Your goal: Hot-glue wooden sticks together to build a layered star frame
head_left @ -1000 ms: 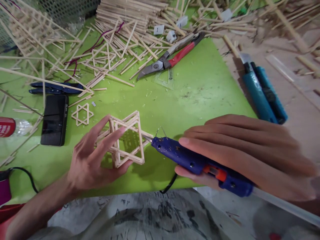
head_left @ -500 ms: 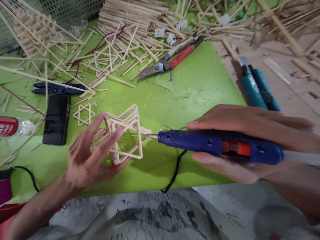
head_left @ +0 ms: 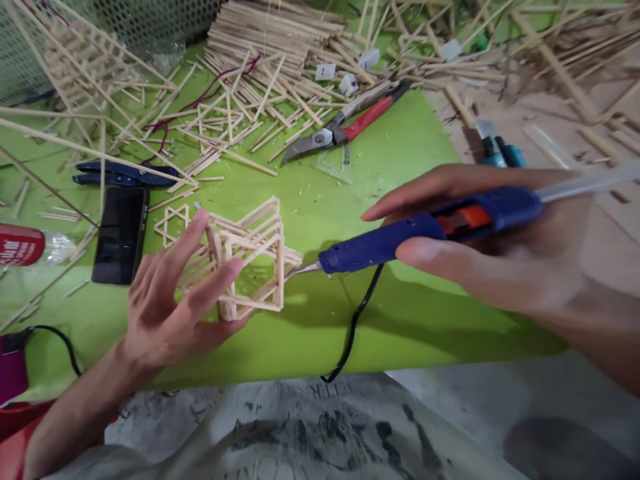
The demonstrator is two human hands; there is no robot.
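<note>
My left hand [head_left: 170, 307] grips a small open frame of thin wooden sticks [head_left: 280, 267], with fingers spread over its left side and front. In my right hand [head_left: 480, 260] is a blue glue gun [head_left: 375, 245], tilted up toward the right, with a clear glue stick [head_left: 590, 183] coming out of its back end. The metal nozzle [head_left: 306, 268] is at the right side of the wooden frame; whether it touches cannot be made out. A flat six-pointed star of sticks [head_left: 173, 225] lies just beyond my left hand.
Red-handled pruning shears [head_left: 345, 123], blue pliers [head_left: 125, 175], a black phone [head_left: 120, 235] and a bottle with a red label [head_left: 23, 245] lie on the green table [head_left: 400, 333]. Piles of wooden sticks [head_left: 270, 40] cover the back. A black cord [head_left: 353, 340] hangs under the glue gun.
My right hand has tilted the glue gun so its back end is higher, and its nozzle has shifted slightly against the frame's right side. My left hand keeps its hold.
</note>
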